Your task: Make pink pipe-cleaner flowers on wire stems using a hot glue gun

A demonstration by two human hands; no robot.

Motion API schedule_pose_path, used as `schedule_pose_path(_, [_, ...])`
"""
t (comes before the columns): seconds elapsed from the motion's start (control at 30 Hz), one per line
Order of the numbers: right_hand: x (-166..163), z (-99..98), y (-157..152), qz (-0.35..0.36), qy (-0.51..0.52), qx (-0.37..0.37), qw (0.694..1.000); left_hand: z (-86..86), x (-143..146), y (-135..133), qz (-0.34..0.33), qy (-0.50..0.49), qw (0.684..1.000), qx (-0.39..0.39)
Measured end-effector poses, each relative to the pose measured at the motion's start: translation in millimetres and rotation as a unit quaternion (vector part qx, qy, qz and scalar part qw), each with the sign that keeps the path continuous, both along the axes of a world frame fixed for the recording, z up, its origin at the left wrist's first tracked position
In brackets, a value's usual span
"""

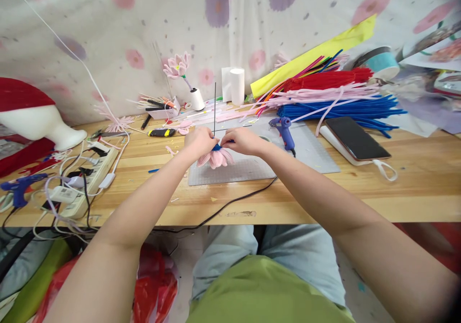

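Note:
A pink pipe-cleaner flower [215,159] hangs upside down over the grey cutting mat, its thin dark stem [215,106] pointing up. My left hand [200,140] is closed around the flower's base at the stem. Blue pipe cleaner [216,147] wraps that base. Just to the right, my right hand [242,140] pinches at the blue pipe cleaner, fingertips close to the left hand's. The exact grip of both hands is partly hidden by the fingers.
A blue glue gun [284,133] lies on the cutting mat [248,169]. Pipe-cleaner bundles [334,106] and a phone [356,138] are at right. At left are a power strip [90,183], another glue gun [21,188] and a white mannequin head [39,121]. A finished flower [178,67] stands behind.

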State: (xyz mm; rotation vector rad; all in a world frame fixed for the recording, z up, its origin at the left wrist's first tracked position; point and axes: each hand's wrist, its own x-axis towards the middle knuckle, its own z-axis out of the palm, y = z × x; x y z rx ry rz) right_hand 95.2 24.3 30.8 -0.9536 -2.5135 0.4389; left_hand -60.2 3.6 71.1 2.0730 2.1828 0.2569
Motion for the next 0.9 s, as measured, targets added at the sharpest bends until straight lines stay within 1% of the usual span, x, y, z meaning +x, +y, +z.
schedule_pose_path(0.07, [1.9,-1.2,3.0,0.005,0.028,-0.031,0.999,-0.6,0.0,-1.5,-0.012,0.020,1.000,-0.002])
schedule_pose_path(0.17, [4.5,-7.5,6.7,0.002,0.081,-0.098,0.992,-8.0,-4.2,-4.0,-0.044,0.018,0.999,-0.001])
schedule_pose_path(0.27, [5.4,-15.1,8.9,0.001,0.124,-0.167,0.978,-18.3,-10.7,-5.6,-0.083,-0.020,0.996,-0.008])
schedule_pose_path(0.37, [5.2,-19.5,9.6,0.005,0.150,-0.209,0.966,-26.8,-16.5,-6.6,-0.105,-0.073,0.992,0.003])
schedule_pose_path(0.47, [4.9,-20.4,9.5,0.009,0.169,-0.225,0.960,-33.8,-20.3,-7.5,-0.103,-0.113,0.988,0.026])
schedule_pose_path(0.63, [5.2,-21.5,9.9,0.022,0.181,-0.219,0.959,-46.4,-24.0,-8.3,-0.100,-0.165,0.978,0.083])
schedule_pose_path(0.73, [6.5,-24.3,10.0,0.019,0.201,-0.236,0.950,-51.6,-25.2,-6.4,-0.101,-0.182,0.972,0.108])
schedule_pose_path(0.83, [9.4,-29.7,10.4,-0.017,0.257,-0.267,0.928,-54.2,-25.7,-3.2,-0.097,-0.198,0.968,0.122])
schedule_pose_path(0.9, [13.3,-34.6,11.1,-0.061,0.302,-0.275,0.911,-56.0,-25.7,-1.0,-0.074,-0.211,0.966,0.131])
